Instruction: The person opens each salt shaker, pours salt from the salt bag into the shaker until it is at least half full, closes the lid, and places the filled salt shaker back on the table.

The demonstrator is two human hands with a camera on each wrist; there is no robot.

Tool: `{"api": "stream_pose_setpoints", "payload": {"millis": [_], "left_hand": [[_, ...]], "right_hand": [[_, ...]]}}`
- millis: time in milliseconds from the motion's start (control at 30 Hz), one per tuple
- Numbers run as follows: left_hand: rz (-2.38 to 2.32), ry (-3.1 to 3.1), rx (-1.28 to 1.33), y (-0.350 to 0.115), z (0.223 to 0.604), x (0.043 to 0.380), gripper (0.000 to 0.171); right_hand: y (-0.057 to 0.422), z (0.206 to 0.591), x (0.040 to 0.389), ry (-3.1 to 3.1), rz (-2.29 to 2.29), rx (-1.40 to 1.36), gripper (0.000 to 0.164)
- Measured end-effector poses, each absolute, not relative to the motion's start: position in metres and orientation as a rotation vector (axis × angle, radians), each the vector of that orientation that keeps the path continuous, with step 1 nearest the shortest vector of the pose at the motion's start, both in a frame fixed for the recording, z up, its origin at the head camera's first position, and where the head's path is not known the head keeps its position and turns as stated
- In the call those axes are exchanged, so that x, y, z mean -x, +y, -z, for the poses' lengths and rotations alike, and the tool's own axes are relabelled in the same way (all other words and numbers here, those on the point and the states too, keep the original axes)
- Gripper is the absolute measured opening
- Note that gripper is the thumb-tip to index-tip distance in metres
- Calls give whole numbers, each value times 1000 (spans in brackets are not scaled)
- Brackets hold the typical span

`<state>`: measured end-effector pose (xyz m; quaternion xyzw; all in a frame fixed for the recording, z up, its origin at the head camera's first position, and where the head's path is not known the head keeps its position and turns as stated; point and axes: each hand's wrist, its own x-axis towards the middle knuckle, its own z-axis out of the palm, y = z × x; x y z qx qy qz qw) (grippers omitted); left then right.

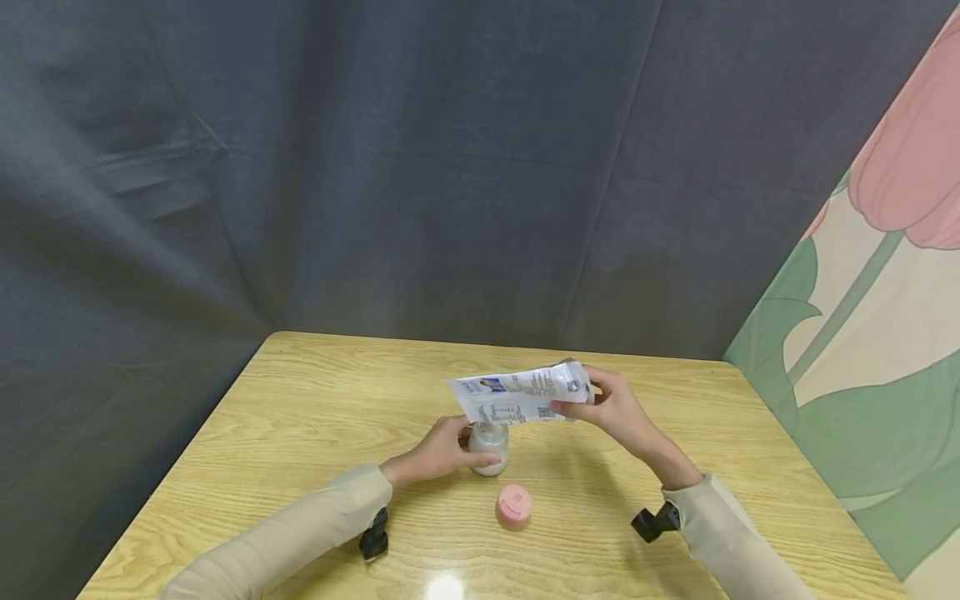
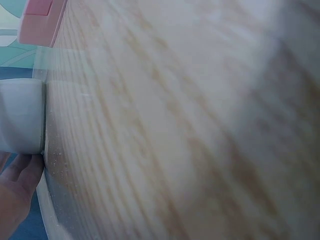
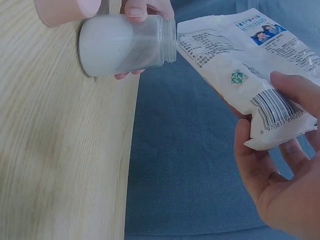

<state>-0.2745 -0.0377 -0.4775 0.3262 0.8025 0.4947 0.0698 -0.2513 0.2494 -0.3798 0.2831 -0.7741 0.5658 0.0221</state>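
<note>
A glass jar stands upright on the table, partly filled with something white. My left hand grips it from the left, fingers round its far side. In the right wrist view the clear upper part and threaded mouth of the jar show. My right hand holds a white printed plastic bag by its right end, tilted so that its left corner is right over the jar's mouth. The barcode end of the bag lies between thumb and fingers. A pink lid lies on the table in front of the jar.
The wooden table reaches back to a dark blue curtain. A wall with a painted tulip rises at the right. Each wrist carries a small black camera, such as the right wrist camera.
</note>
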Motion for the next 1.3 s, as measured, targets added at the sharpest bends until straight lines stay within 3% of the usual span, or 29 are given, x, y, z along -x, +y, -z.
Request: {"api": "stream_pose_setpoints", "payload": {"millis": [467,967,1300], "left_hand": [[-1415,2448,-982,-38,476,272,73],[-1264,2499,-1017,-39,476,272,95],[-1237,2521,-1013,-39,475,274,97]], "right_hand": [[249,380,250,-2401,-1746,-877,42],[249,380,250,-2392,-1749,-887,42],[248,377,251,-2401,-1701,-871,41]]}}
